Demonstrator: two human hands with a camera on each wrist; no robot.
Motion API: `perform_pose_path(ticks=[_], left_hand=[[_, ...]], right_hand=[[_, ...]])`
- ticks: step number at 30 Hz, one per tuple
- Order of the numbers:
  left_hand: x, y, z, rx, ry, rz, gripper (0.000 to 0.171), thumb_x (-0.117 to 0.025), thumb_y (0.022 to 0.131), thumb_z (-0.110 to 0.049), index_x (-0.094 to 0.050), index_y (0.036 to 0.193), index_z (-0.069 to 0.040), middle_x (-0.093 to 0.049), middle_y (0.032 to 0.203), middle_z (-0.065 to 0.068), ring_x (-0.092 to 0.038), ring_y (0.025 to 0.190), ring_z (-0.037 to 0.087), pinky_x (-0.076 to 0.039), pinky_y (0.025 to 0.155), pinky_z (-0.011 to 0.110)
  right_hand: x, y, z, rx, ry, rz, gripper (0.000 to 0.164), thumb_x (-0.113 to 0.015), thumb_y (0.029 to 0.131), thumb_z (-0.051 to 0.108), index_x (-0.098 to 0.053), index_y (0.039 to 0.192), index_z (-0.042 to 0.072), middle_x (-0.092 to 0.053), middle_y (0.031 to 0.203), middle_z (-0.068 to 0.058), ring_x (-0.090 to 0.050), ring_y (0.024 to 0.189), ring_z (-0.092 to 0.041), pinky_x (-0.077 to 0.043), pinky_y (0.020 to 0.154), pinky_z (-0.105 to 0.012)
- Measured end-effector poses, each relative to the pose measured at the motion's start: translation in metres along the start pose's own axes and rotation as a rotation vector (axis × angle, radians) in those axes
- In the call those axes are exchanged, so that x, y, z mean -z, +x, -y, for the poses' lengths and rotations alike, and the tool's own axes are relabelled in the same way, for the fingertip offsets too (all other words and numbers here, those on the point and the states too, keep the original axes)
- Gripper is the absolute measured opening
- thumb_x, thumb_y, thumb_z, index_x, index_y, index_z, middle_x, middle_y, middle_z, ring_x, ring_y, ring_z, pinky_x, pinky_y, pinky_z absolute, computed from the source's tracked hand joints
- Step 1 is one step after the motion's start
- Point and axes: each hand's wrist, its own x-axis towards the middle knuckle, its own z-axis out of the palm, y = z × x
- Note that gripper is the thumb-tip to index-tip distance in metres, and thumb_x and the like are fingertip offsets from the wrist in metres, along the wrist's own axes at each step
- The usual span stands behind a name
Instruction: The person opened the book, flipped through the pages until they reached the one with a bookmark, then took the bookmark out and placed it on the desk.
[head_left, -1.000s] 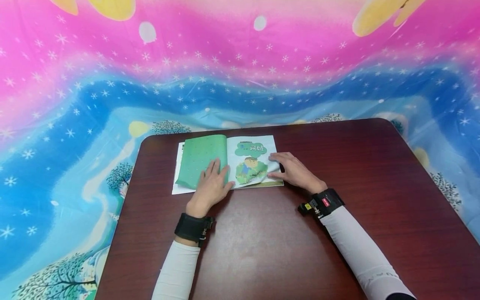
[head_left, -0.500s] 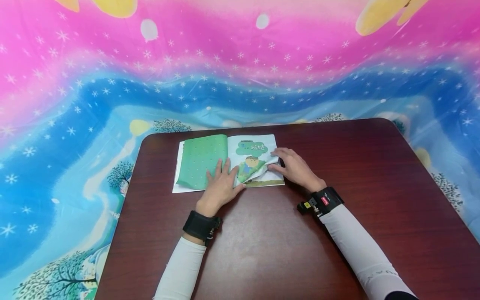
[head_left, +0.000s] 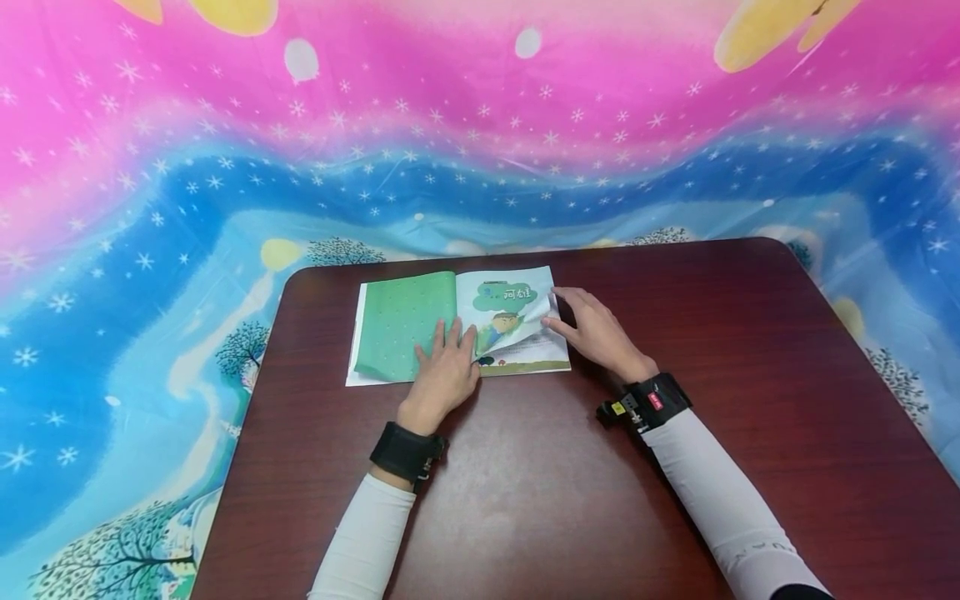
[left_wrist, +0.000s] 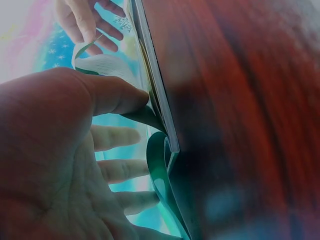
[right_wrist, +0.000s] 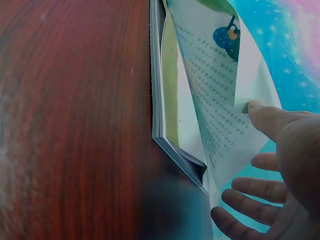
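An open picture book (head_left: 562,367) lies on the table, a green dotted page (head_left: 397,312) on its left. My left hand (head_left: 444,377) lies over the lower middle, fingers spread across the green page. In the left wrist view the left thumb (left_wrist: 117,95) presses at the book's lower edge. The white right page (head_left: 536,279), with a cartoon figure, curls up at its lower corner. My right hand (head_left: 600,337) is at that page's outer edge. In the right wrist view the right thumb (right_wrist: 267,119) touches the folded corner; the other fingers stand apart from it.
Under the lifted page, another page (head_left: 558,354) with a green strip shows. The dark red-brown table (head_left: 525,500) has rounded far corners, and a snow-patterned cloth (head_left: 450,192) hangs behind it. Both wrists wear black straps (head_left: 405,450).
The left hand has moved right towards the book's middle. The right page's lower corner has lifted and curled, baring more of the page beneath. The right hand has shifted slightly up and outward.
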Motion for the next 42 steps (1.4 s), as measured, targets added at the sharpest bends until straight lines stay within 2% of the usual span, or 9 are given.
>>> perform_pose_path(ticks=[11, 15, 18, 21, 24, 27, 30, 36, 42], left_hand=[[0.005, 0.004, 0.005, 0.029, -0.099, -0.079, 0.066, -0.056, 0.107, -0.019, -0.032, 0.167, -0.008, -0.036, 0.168, 0.021, -0.032, 0.155, 0.047, -0.036, 0.110, 0.079], [0.008, 0.005, 0.007, 0.022, -0.140, -0.185, 0.066, -0.058, 0.105, -0.015, -0.033, 0.164, -0.003, -0.044, 0.163, 0.024, -0.043, 0.149, 0.045, -0.042, 0.114, 0.065], [0.009, 0.005, 0.010, 0.009, -0.163, -0.298, 0.067, -0.062, 0.101, -0.010, -0.036, 0.162, 0.001, -0.050, 0.156, 0.027, -0.053, 0.141, 0.044, -0.049, 0.110, 0.057], [0.010, 0.005, 0.011, 0.011, -0.170, -0.386, 0.065, -0.065, 0.099, -0.008, -0.040, 0.158, 0.003, -0.056, 0.149, 0.027, -0.059, 0.133, 0.043, -0.055, 0.102, 0.055], [0.010, 0.006, 0.011, 0.009, -0.166, -0.438, 0.051, -0.067, 0.098, -0.009, -0.054, 0.145, 0.007, -0.061, 0.142, 0.026, -0.063, 0.127, 0.041, -0.057, 0.097, 0.054], [0.011, 0.007, 0.010, 0.003, -0.165, -0.465, 0.031, -0.069, 0.097, -0.010, -0.067, 0.121, 0.010, -0.065, 0.137, 0.024, -0.065, 0.125, 0.040, -0.057, 0.098, 0.053], [0.013, 0.007, 0.010, 0.003, -0.166, -0.484, 0.024, -0.070, 0.096, -0.010, -0.073, 0.108, 0.010, -0.066, 0.137, 0.023, -0.065, 0.125, 0.040, -0.057, 0.099, 0.053], [0.016, 0.006, 0.012, 0.027, -0.177, -0.476, 0.027, -0.070, 0.096, -0.012, -0.074, 0.109, 0.011, -0.067, 0.136, 0.023, -0.065, 0.124, 0.041, -0.056, 0.101, 0.053], [0.019, 0.000, 0.018, 0.093, -0.222, -0.433, 0.035, -0.068, 0.097, -0.016, -0.072, 0.120, 0.010, -0.068, 0.134, 0.022, -0.067, 0.120, 0.041, -0.057, 0.096, 0.055]], right_hand=[[0.002, -0.001, 0.002, -0.044, -0.001, 0.025, 0.071, -0.069, 0.105, 0.037, -0.041, 0.161, 0.004, -0.048, 0.159, -0.022, -0.047, 0.146, -0.040, -0.041, 0.115, -0.061], [0.001, -0.002, 0.002, -0.048, -0.010, 0.036, 0.071, -0.068, 0.105, 0.038, -0.041, 0.161, 0.003, -0.048, 0.159, -0.022, -0.046, 0.147, -0.041, -0.039, 0.117, -0.061], [0.000, -0.003, 0.003, -0.051, -0.016, 0.047, 0.072, -0.069, 0.105, 0.038, -0.041, 0.161, 0.003, -0.047, 0.160, -0.023, -0.044, 0.148, -0.041, -0.038, 0.118, -0.062], [-0.001, -0.004, 0.003, -0.049, -0.019, 0.055, 0.072, -0.069, 0.105, 0.039, -0.042, 0.161, 0.004, -0.046, 0.161, -0.023, -0.043, 0.149, -0.041, -0.036, 0.119, -0.062], [-0.002, -0.005, 0.003, -0.044, -0.017, 0.055, 0.071, -0.068, 0.105, 0.039, -0.043, 0.161, 0.004, -0.046, 0.161, -0.022, -0.043, 0.149, -0.040, -0.036, 0.120, -0.061], [-0.003, -0.005, 0.002, -0.043, -0.015, 0.050, 0.070, -0.069, 0.105, 0.039, -0.043, 0.160, 0.004, -0.047, 0.160, -0.022, -0.043, 0.149, -0.040, -0.036, 0.120, -0.061], [-0.003, -0.006, 0.001, -0.043, -0.016, 0.054, 0.071, -0.069, 0.104, 0.039, -0.043, 0.160, 0.004, -0.046, 0.160, -0.022, -0.043, 0.149, -0.041, -0.036, 0.119, -0.062], [-0.004, -0.007, 0.000, -0.014, -0.007, 0.063, 0.069, -0.070, 0.104, 0.037, -0.044, 0.160, 0.005, -0.047, 0.159, -0.023, -0.044, 0.148, -0.040, -0.039, 0.117, -0.060], [-0.006, -0.008, 0.001, 0.011, 0.003, 0.084, 0.071, -0.072, 0.103, 0.035, -0.044, 0.160, 0.004, -0.047, 0.160, -0.022, -0.044, 0.148, -0.039, -0.038, 0.118, -0.059]])
